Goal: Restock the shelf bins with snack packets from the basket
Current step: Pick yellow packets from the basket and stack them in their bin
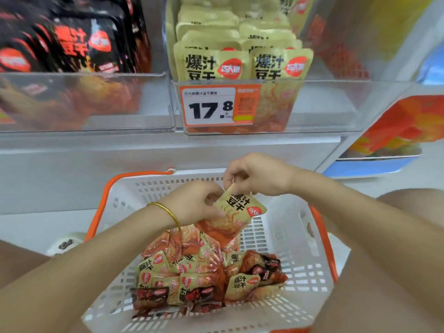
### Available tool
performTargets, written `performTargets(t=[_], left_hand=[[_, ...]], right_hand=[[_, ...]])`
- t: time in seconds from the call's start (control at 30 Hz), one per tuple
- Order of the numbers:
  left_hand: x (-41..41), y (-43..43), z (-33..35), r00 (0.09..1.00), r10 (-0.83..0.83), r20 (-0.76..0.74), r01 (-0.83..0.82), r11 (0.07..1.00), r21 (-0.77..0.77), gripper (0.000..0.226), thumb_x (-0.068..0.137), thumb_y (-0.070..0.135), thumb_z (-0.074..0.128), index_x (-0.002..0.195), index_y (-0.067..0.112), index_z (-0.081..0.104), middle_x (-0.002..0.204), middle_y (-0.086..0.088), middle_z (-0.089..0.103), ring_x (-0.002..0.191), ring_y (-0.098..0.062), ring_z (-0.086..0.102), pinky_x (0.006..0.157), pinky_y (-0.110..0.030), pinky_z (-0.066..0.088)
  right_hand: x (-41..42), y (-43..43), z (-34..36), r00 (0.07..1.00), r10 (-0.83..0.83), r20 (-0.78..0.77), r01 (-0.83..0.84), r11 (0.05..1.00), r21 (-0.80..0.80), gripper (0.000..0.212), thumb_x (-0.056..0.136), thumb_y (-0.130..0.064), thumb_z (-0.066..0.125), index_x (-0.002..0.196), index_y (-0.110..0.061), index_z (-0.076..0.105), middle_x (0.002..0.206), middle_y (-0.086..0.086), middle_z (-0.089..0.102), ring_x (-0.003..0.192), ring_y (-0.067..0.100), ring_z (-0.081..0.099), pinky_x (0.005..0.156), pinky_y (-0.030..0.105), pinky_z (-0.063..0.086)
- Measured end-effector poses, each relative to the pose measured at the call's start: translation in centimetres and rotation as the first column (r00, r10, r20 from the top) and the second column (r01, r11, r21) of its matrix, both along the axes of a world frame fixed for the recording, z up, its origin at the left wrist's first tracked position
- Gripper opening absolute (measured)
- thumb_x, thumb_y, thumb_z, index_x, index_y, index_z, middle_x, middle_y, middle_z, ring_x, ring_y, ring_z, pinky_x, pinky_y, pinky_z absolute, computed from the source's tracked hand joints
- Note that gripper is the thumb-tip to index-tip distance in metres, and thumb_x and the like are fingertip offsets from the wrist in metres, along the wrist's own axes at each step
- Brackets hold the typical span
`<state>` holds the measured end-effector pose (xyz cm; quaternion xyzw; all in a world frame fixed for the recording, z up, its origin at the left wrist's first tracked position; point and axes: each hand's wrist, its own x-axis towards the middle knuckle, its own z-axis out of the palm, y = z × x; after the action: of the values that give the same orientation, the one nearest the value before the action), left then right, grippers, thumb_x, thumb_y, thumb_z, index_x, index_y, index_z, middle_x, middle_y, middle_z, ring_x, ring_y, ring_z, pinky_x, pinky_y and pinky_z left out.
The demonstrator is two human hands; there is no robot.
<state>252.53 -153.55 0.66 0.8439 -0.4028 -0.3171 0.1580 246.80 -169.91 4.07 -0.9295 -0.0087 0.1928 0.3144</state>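
Note:
A white slotted basket [288, 236] with orange handles sits low in front of me. It holds a heap of yellow and black snack packets [204, 272]. Above the heap both hands hold one yellow packet [240, 210]. My left hand [194, 203], with a gold bangle on the wrist, grips the packet's left edge. My right hand [252, 176] pinches its top corner. On the shelf above, the middle clear bin [324, 104] holds upright yellow packets [240, 56]. The left clear bin [84, 99] holds black packets [72, 39].
An orange price tag [216, 106] reading 17.8 hangs on the middle bin's front. A colourful orange and blue display [396, 131] stands at the right. The white shelf ledge [168, 155] runs between bins and basket. My knees flank the basket.

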Motion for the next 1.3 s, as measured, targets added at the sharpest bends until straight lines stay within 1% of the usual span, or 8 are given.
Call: performTargets(t=[0.13,0.27,0.4,0.5,0.6,0.73,0.97,1.3], left_hand=[[-1.1,-0.8,3.6,0.990,0.126,-0.057,-0.136,0.960,-0.243,0.016,0.081,0.021,0.072,0.081,0.008,0.063,0.070,-0.001,0.059,0.062,-0.011,0.050,0.059,-0.029,0.039],[-2.2,-2.8,9.0,0.954,0.206,-0.217,-0.290,0.812,-0.506,0.005,0.081,0.009,0.071,0.084,0.011,0.068,0.084,0.000,0.072,0.076,-0.007,0.066,0.073,-0.027,0.054],[-2.3,-6.5,14.5,0.968,0.162,-0.190,-0.249,0.688,-0.681,0.007,0.083,0.006,0.067,0.087,0.012,0.068,0.087,-0.006,0.072,0.073,-0.008,0.062,0.069,-0.027,0.052],[-0.7,-9.0,17.4,0.954,0.301,0.006,-0.184,0.598,-0.780,0.012,0.089,0.016,0.063,0.100,0.015,0.066,0.085,0.007,0.064,0.072,-0.001,0.058,0.072,-0.020,0.051],[1.9,-10.4,18.7,0.848,0.366,0.383,-0.019,0.744,-0.668,0.037,0.095,0.028,0.051,0.128,0.012,0.055,0.122,0.000,0.060,0.114,-0.014,0.054,0.100,-0.027,0.040],[4.6,-11.8,17.9,0.756,0.133,0.641,0.026,0.972,-0.233,0.052,0.100,0.040,0.029,0.141,0.009,0.038,0.150,-0.012,0.033,0.139,-0.024,0.028,0.112,-0.041,0.026],[6.0,-12.4,16.4,0.731,0.023,0.682,0.016,0.999,-0.050,0.056,0.099,0.045,0.017,0.144,0.017,0.033,0.156,-0.008,0.019,0.144,-0.020,0.016,0.116,-0.041,0.016],[6.3,-12.4,15.9,0.746,0.055,0.664,0.029,0.993,-0.114,0.056,0.098,0.047,0.017,0.147,0.021,0.029,0.158,-0.002,0.016,0.145,-0.016,0.013,0.118,-0.039,0.010]], right_hand=[[-2.7,-1.8,3.2,0.933,-0.339,0.121,0.280,0.895,0.349,0.009,0.087,-0.007,0.064,0.092,-0.014,0.063,0.067,0.003,0.061,0.058,0.009,0.055,0.056,0.021,0.048],[-6.1,-4.3,5.8,0.857,-0.515,-0.017,0.375,0.601,0.705,0.026,0.082,-0.017,0.068,0.105,-0.009,0.062,0.091,0.006,0.070,0.080,0.015,0.066,0.067,0.028,0.057],[-7.2,-5.2,8.8,0.844,-0.534,0.049,0.306,0.555,0.773,0.037,0.068,-0.004,0.075,0.102,-0.011,0.065,0.093,0.007,0.073,0.084,0.021,0.069,0.071,0.034,0.059],[-6.3,-7.6,12.8,0.643,-0.736,0.213,0.356,0.533,0.767,0.021,0.077,-0.005,0.068,0.098,-0.007,0.064,0.080,0.001,0.072,0.073,0.014,0.069,0.064,0.030,0.059],[-3.7,-10.8,15.2,0.420,-0.789,0.448,0.537,0.614,0.578,0.023,0.082,-0.005,0.069,0.104,-0.003,0.064,0.078,-0.004,0.069,0.061,-0.002,0.064,0.055,0.015,0.050],[3.1,-14.2,13.9,0.524,-0.659,0.539,0.765,0.642,0.041,0.036,0.074,-0.019,0.079,0.104,-0.005,0.066,0.108,0.012,0.067,0.101,0.025,0.063,0.084,0.031,0.049],[12.5,-18.2,9.8,0.637,-0.639,0.431,0.755,0.631,-0.180,0.043,0.081,-0.024,0.072,0.118,-0.008,0.057,0.116,0.010,0.063,0.107,0.028,0.061,0.081,0.029,0.047],[14.7,-18.2,9.1,0.727,-0.591,0.348,0.685,0.656,-0.317,0.013,0.093,-0.014,0.056,0.083,-0.007,0.051,0.117,0.016,0.062,0.104,0.027,0.061,0.060,0.024,0.045]])
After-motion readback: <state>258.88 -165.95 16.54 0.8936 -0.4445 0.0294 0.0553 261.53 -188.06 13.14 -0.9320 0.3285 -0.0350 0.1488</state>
